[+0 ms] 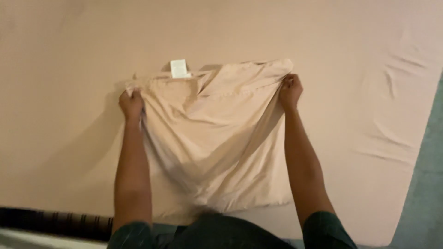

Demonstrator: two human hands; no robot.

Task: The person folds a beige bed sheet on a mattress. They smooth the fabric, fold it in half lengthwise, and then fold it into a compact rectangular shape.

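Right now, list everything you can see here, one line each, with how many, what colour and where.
pillowcase: one, beige, middle of the bed, held up by its far corners
tag: one, white, far edge of the pillowcase
sheet: one, beige, covering the bed, creased at right
floor: one, grey-green, right edge
dark striped strip: one, bottom left, beside the bed
left hand: one, gripping the left corner
right hand: one, gripping the right corner
sleeves: two, dark green, bottom
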